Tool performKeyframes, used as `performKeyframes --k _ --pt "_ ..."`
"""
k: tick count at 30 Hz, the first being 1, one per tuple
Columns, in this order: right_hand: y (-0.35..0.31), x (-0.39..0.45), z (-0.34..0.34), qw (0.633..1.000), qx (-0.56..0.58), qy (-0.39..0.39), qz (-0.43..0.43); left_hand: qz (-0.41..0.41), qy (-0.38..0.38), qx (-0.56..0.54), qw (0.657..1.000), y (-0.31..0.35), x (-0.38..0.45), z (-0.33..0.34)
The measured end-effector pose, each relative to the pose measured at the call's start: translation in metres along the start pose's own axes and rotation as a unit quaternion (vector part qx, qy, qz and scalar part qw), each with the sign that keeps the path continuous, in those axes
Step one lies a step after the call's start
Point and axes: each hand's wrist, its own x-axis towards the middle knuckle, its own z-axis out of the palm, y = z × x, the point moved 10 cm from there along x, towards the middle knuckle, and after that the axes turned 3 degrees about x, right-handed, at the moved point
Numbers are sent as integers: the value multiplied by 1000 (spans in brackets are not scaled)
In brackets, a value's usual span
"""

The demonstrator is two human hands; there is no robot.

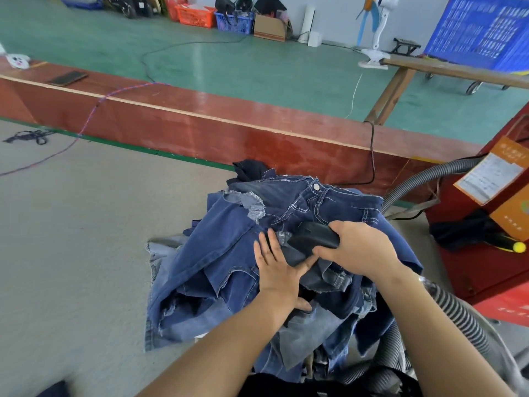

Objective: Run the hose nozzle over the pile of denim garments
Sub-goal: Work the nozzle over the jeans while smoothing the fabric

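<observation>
A: What lies at the left of the bench [71, 224]?
B: A purple cord [86, 124] trails across the grey surface toward the far edge, beside a dark tangle of thread [28, 136].
A: And the denim?
B: The pile of denim garments [257, 267] sits toward the near right part of the bench, dark blue jeans on top, paler pieces under them.
A: The left hand [276, 267]?
B: Its grip is spread, fingers straight and flat on the cloth, fingertips touching the nozzle.
A: The right hand [357, 247]?
B: Its grip is curled round the black hose nozzle [312, 237], which lies on top of the pile just below the jeans' waistband.
A: Farther right?
B: The ribbed grey hose [455, 313] runs back under the right forearm, and a red machine [486, 267] stands at the bench's right edge.
</observation>
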Motion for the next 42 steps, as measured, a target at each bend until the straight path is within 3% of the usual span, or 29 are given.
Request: performKeyframes --k 6,13,16,24,35,42 --pt "-21 5 5 1000 -2 23 -17 2 -4 7 1000 -1 -3 -3" --pt "6 1 -33 990 133 52 15 8 1 -2 1000 -3 -7 -8" --pt "22 -9 -49 991 88 93 49 10 8 -5 1000 -3 -8 -10" --pt "15 -13 -6 998 32 -15 50 5 0 2 1000 -2 -7 -5" --pt "-13 3 1 1000 1 8 25 -1 26 6 1000 -3 -5 -4" --pt "11 -5 -40 996 77 27 27 14 37 -10 999 -2 -5 -5"
